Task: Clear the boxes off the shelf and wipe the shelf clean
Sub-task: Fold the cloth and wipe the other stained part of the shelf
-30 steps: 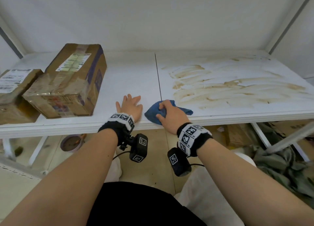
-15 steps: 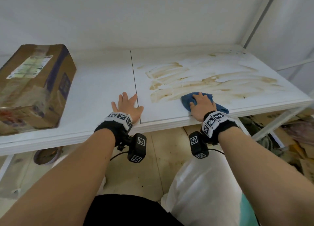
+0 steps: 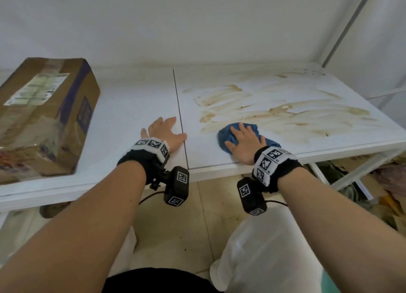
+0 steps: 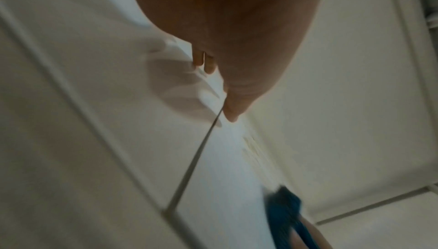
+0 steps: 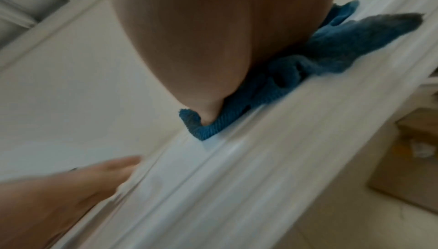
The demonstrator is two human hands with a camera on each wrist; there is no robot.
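- Box: cardboard, on the shelf at far left.
- Left hand: flat on shelf beside the panel seam, fingers straight.
- Right hand: fingers spread, pressing blue cloth near front edge.
- Brown smears: right panel.

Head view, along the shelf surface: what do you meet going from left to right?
Cardboard box → left hand flat on the shelf → seam between the boards → blue cloth under the right hand → brown smears.
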